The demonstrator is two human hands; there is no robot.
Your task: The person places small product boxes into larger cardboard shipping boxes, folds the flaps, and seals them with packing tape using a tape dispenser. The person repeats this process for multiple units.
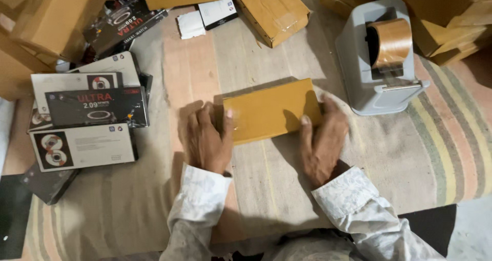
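A flat, brown cardboard box (269, 109) lies on the striped mat (154, 199) in the middle of the head view. My left hand (205, 140) grips its left end, thumb on the top face. My right hand (323, 140) holds the right end, thumb resting on the top near the front edge. Both sleeves are white and patterned.
A grey tape dispenser (376, 61) with a brown tape roll stands just right of the box. Several black and white product boxes (84, 117) are stacked at the left. Larger brown cartons (271, 9) lie along the far edge and in the corners.
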